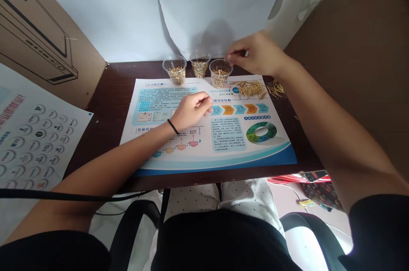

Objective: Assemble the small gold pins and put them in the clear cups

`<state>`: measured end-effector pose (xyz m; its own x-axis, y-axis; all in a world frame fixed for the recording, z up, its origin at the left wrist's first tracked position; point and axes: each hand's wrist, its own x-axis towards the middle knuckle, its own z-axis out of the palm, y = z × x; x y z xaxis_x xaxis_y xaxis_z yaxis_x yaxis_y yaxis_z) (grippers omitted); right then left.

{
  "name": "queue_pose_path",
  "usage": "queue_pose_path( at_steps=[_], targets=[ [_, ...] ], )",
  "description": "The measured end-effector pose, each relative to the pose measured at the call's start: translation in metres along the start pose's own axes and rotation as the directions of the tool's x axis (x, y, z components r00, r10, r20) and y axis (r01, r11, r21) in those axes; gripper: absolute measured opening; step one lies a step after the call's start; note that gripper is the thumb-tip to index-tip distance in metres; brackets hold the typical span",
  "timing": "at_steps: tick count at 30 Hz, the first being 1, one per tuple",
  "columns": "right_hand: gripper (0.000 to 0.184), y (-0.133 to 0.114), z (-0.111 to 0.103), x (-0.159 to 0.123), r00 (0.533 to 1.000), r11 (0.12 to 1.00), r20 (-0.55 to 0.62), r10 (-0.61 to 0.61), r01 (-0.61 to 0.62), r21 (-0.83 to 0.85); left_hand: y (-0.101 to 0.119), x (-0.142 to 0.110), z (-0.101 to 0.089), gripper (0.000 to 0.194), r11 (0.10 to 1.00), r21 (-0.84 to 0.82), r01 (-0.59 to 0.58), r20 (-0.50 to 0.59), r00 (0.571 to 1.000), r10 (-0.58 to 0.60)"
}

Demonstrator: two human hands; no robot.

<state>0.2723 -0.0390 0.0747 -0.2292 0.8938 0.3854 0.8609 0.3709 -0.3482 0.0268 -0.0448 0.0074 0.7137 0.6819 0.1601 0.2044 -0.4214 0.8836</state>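
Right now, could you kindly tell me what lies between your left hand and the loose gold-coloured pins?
In the head view, only the printed paper sheet lies between the left hand and the loose gold-coloured pins.

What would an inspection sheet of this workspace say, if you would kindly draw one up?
Surface: dark wooden desk under a printed leaflet.
Job's things: three clear cups holding gold pins; two loose pin piles beyond them.
Clutter: logo sheet at left.
Fingers: right hand pinched beside the nearest cup, hold unclear; left hand curled over the leaflet.
Cables: black cable across the left forearm.
Surroundings: white backing sheet, cardboard panel, chair below.
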Motion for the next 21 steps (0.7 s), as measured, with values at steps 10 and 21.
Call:
queue_pose_path(
  at_steps=[10,21],
  targets=[
    [0.015,-0.012,0.028,0.049,0.941,0.932,0.296,0.161,-0.046,-0.360,0.004,-0.002,0.000,0.022,1.000,0.016,0.026,-0.001,1.000,-0.026],
    [0.009,-0.025,0.020,0.027,0.988,0.962,0.115,0.102,-0.068,-0.264,0.026,0.031,-0.030,0.017,0.934,0.333,-0.131,-0.315,0.918,0.241]
  ],
)
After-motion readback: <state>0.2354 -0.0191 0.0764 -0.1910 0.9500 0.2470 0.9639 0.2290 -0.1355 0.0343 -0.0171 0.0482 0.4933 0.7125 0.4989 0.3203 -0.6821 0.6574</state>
